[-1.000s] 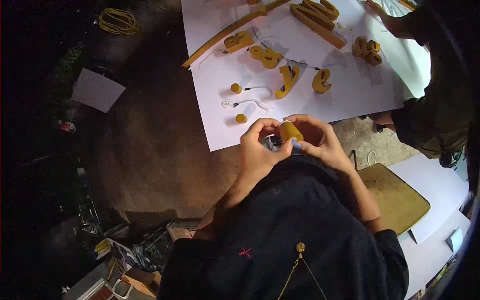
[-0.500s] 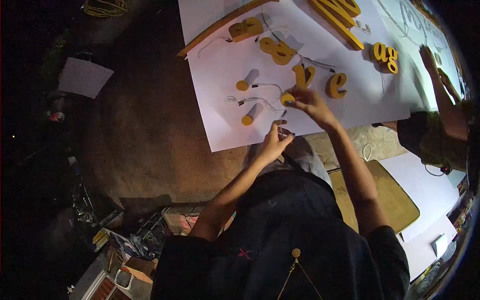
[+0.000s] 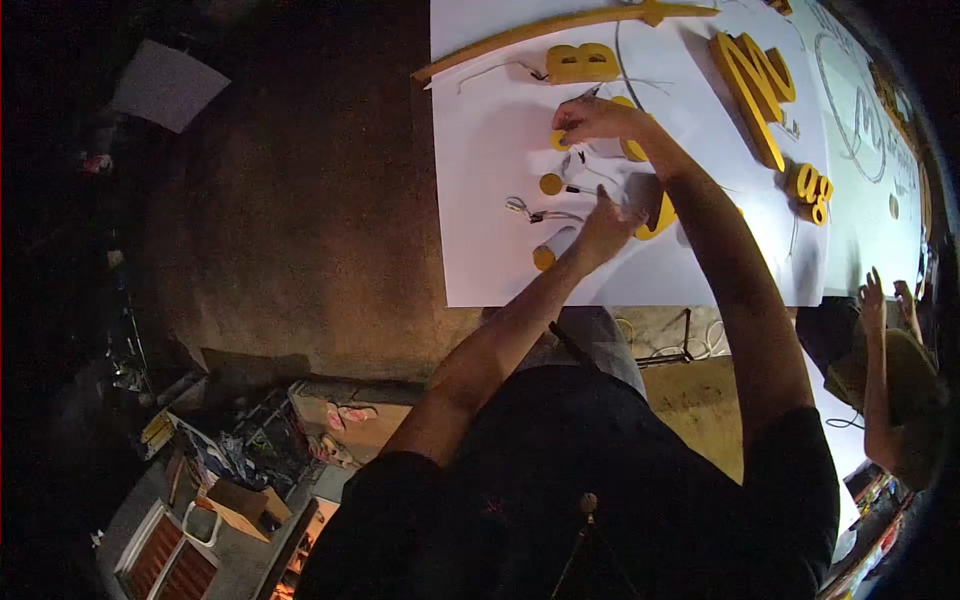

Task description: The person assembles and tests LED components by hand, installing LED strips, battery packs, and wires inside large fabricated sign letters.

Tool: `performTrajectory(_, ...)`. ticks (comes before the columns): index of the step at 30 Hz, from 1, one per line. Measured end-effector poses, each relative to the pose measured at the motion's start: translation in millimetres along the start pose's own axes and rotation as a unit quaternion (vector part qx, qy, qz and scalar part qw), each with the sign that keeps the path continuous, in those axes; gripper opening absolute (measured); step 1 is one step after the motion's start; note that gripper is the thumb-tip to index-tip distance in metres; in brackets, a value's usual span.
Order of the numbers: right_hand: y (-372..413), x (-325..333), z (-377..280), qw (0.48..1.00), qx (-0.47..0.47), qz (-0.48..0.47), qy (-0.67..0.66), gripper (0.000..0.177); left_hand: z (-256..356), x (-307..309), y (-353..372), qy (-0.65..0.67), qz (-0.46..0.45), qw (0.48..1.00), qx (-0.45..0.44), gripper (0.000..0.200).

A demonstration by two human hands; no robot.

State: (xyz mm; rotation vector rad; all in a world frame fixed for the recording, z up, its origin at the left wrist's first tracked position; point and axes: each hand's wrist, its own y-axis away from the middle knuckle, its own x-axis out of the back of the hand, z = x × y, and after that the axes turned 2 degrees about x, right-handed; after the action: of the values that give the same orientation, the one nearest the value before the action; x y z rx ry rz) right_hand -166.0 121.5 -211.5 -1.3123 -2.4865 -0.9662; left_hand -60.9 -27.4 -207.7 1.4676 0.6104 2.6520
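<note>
My right hand (image 3: 600, 120) reaches over the white board (image 3: 470, 240), its fingers closed round a small yellow round piece (image 3: 558, 141). A thin white wire (image 3: 597, 172) with a dark end runs below that piece. My left hand (image 3: 607, 235) is low over the board, its fingertips pinched at this wire. Near the hands lie two more yellow round-ended cylinders, an upper one (image 3: 551, 184) and a lower one (image 3: 543, 258), with a wire bundle (image 3: 520, 207) between them. A yellow letter B (image 3: 582, 64) lies above. My right arm and left hand partly cover other yellow letters (image 3: 660, 215).
A long yellow strip (image 3: 540, 27) crosses the board's top. Toward the right lie a large yellow M (image 3: 755, 90) and the letters "ag" (image 3: 810, 192). Another person's hands (image 3: 873, 300) are at the right. Below the board, a yellowish panel (image 3: 700, 410) stands beside my legs.
My right hand has moved up the board with the yellow round piece. My left hand has moved from the board's front edge up onto it. The view has shifted.
</note>
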Motion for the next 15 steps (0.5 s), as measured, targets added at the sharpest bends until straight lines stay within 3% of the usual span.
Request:
performTrajectory(1,-3,1,0,1.0,-0.001,-0.006,0.002,0.031,2,-1,3,0.005,0.003,1.0,0.002,0.068)
performTrajectory(2,-4,3,0,1.0,-0.001,-0.024,-0.02,0.031,10,-4,9,0.289,0.058,0.951,0.093,0.065)
performTrajectory(3,-6,6,1,0.998,0.0,-0.04,-0.042,0.031,18,-1,18,0.545,0.109,0.813,0.173,0.062)
performTrajectory(5,-2,4,-2,0.999,0.014,-0.026,-0.019,0.031,15,-5,36,0.523,0.117,0.827,0.173,0.06)
performTrajectory(7,0,2,1,1.0,0.027,-0.009,0.002,0.03,9,-13,51,0.56,0.065,0.81,0.16,0.06)
performTrajectory(9,0,-2,8,0.999,0.033,0.037,-0.018,0.027,7,-24,65,0.593,0.087,0.785,0.156,0.058)
performTrajectory(11,2,-2,0,0.998,0.021,0.058,0.014,0.025,2,-22,89,0.517,0.069,0.841,0.142,0.053)
performTrajectory(12,3,-3,-4,0.996,0.01,0.079,0.044,0.023,1,-18,100,0.517,0.069,0.842,0.141,0.053)
performTrajectory(14,8,-7,-12,0.994,0.016,0.098,0.055,0.022,-2,-8,118,0.594,0.098,0.786,0.139,0.042)
performTrajectory(15,9,-8,-13,0.991,0.024,0.116,0.067,0.02,-8,-10,123,0.594,0.097,0.787,0.137,0.042)
